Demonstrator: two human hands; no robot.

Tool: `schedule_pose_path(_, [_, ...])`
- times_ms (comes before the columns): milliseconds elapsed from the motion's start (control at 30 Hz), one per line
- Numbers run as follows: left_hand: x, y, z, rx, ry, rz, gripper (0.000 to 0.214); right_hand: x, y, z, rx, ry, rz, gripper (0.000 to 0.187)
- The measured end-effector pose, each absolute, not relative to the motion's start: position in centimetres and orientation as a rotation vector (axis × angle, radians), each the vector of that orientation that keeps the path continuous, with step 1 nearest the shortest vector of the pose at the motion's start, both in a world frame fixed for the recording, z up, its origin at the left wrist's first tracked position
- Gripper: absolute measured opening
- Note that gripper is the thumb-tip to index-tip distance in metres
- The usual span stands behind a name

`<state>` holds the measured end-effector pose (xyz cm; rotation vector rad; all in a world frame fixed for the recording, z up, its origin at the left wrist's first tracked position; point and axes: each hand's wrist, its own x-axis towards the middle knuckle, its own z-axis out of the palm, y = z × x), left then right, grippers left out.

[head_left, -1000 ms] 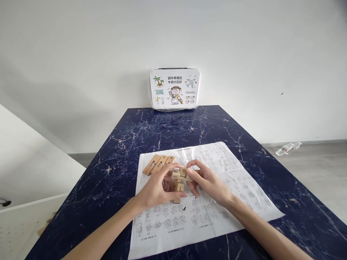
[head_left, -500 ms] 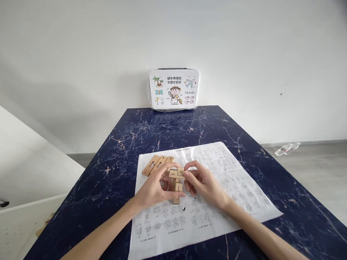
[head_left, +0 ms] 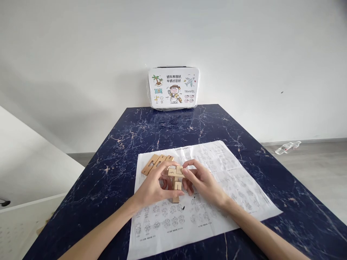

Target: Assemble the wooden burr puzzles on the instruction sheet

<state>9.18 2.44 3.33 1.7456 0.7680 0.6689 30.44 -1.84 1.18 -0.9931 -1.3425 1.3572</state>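
Observation:
Several notched wooden puzzle blocks, fitted together crosswise, are held over the printed sheet. My left hand is closed round their left side, thumb at the lower block and index finger by the upper one marked 3. With thumb and index finger, my right hand pinches the right end of the upper block; its other fingers curl beneath. Behind my left hand, flat wooden pieces with numbers and slots lie side by side on the sheet. My fingers hide part of the joined blocks.
A dark blue marbled table bears the sheet. A white cartoon-printed case stands at its far edge against the wall. On the floor at the right lies a clear plastic bottle; a white panel is at the lower left.
Both hands keep their grip on the blocks. The right thumb and fingers have shifted very slightly left along the upper block; the whole view has moved a little.

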Motion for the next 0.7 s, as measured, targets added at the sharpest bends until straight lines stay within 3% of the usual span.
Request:
schedule_pose_path(167, [9.0,2.7,3.4,1.684,0.828,0.739,0.066,30.8,-1.9,1.4,-1.054,-1.37,1.276,0.036])
schedule_pose_path(333, [9.0,3.3,3.7,1.515,0.959,0.933,0.067,31.0,-2.4,1.7,-1.191,-1.7,0.901,0.03])
schedule_pose_path(400, [9.1,3.5,3.8,1.471,0.978,0.987,0.068,31.0,-2.6,1.5,-1.135,-1.906,0.769,0.044])
schedule_pose_path(500, [9.2,3.6,3.7,1.453,0.986,1.015,0.068,30.8,-2.7,0.9,-1.085,-2.115,0.654,0.082])
schedule_pose_path(533, [9.2,3.5,3.7,1.459,0.983,1.012,0.069,30.7,-2.7,0.8,-1.092,-2.144,0.635,0.084])
schedule_pose_path(700, [9.2,3.2,3.6,1.513,0.957,0.956,0.073,30.8,-2.5,1.2,-1.118,-1.983,0.81,0.061])
